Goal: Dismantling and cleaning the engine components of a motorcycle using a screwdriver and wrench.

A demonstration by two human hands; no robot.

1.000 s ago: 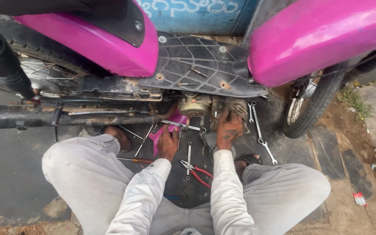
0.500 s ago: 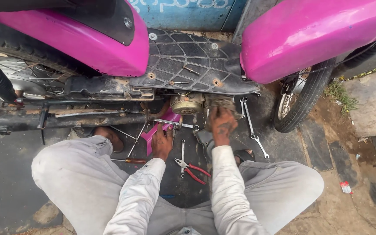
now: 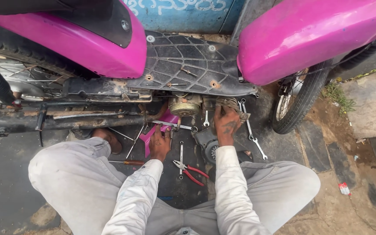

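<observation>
I squat beside a pink scooter [image 3: 310, 39] with a black footboard [image 3: 188, 61]. My right hand [image 3: 226, 126], grimy, reaches under the footboard and grips a dirty grey rag [image 3: 231, 103] against the engine casing [image 3: 207, 143]. My left hand [image 3: 159, 146] rests low on the ground at the edge of a loose pink plastic panel [image 3: 164, 124]. A metal socket wrench [image 3: 175, 126] lies just beyond its fingers. Whether the left fingers hold a small tool is unclear.
Red-handled pliers [image 3: 190, 171], a thin spanner [image 3: 181, 156], a screwdriver [image 3: 127, 162] and several wrenches [image 3: 253, 135] lie on the dark ground between my knees. The rusty exhaust pipe [image 3: 66, 121] runs left. The front wheel [image 3: 299, 102] stands to the right, with stone paving beyond.
The view has slid a little to the left along the scooter. My right hand has crept slightly up onto the rag; my left hand stays by the pink panel.
</observation>
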